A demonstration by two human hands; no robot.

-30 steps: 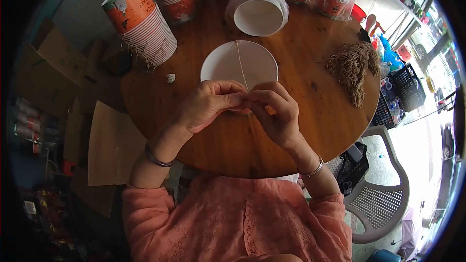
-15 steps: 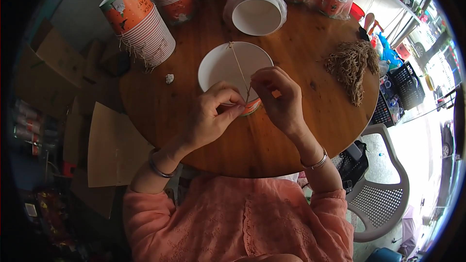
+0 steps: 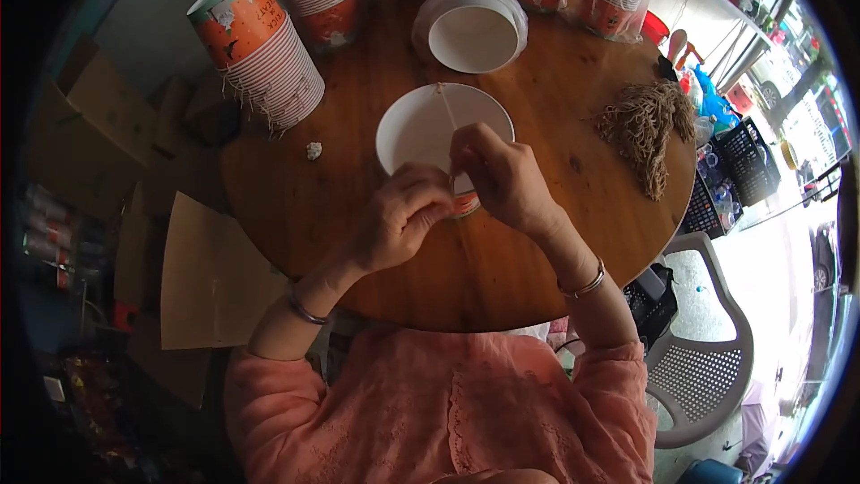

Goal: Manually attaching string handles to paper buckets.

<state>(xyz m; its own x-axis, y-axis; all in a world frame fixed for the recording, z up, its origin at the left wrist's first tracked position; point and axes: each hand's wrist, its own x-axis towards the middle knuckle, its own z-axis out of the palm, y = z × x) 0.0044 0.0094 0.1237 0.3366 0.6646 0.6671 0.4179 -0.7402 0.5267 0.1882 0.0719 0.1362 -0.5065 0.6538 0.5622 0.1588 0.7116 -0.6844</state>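
In front of me on the table stands a paper bucket (image 3: 412, 130) with a white inside and an orange printed wall. A thin twine cord (image 3: 447, 108) runs from its far rim across the opening to the near rim. My left hand (image 3: 408, 215) is closed at the near rim, thumb and fingers pinched together on the cord's end. Just right of it, my right hand (image 3: 502, 175) is also closed in a pinch on the cord above the rim. The fingertips are partly hidden and slightly blurred.
A tilted stack of orange buckets (image 3: 269, 54) with cords stands at left, near a small white lump (image 3: 313, 151). Plastic-wrapped buckets (image 3: 473, 38) line the back. A heap of brown twine (image 3: 647, 130) lies at right. Beyond the round table (image 3: 573, 242) is a grey chair (image 3: 708, 376).
The bucket has shifted slightly right and nearer me. My right hand has turned and moved in toward the left one, covering more of the cord.
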